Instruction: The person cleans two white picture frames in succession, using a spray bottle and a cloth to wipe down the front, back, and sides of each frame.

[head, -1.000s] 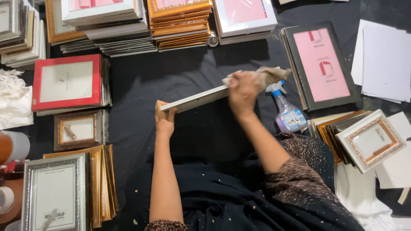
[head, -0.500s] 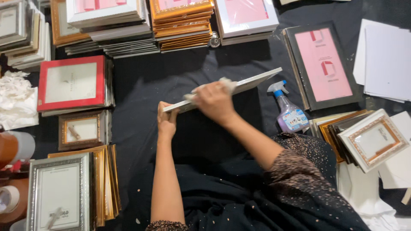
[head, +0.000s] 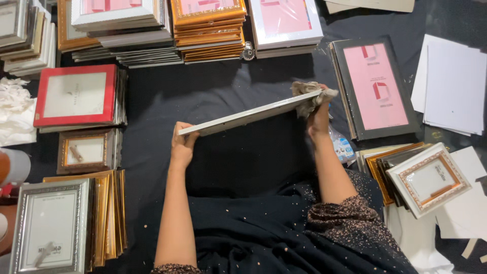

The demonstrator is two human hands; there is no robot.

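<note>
Left hand: the left hand [head: 181,144] is closed around the near left end of a white frame [head: 248,115], fingers wrapped over its edge.
Right hand: the right hand [head: 317,114] is pressed against the far right end of the same frame, and a crumpled cloth [head: 308,96] is bunched between the fingers and the frame's edge — a tight grip, holding cloth against frame.
White frame: it is held edge-on above a dark cloth-covered floor [head: 243,167], tilted so that the right end sits higher in the view than the left; only its thin rim and a sliver of one face are seen.
Spray bottle: a spray bottle [head: 341,144] lies just beside the right forearm, mostly hidden by it.
Right of the hands: a large black frame with a pink insert [head: 378,86] is laid flat, near the right hand; lower down a white frame with an ornate gold border [head: 428,180] rests on a small pile of frames.
Left of the hands: a red frame [head: 76,95] tops one pile, a small brown frame [head: 86,150] lies below it, and a silver frame [head: 48,226] sits beside upright gold frames [head: 109,215].
Far side: stacks of gold frames [head: 208,30] and pale ones are lined up — well apart from both hands.
White sheets: loose white sheets [head: 454,86] are spread at the right edge.
</note>
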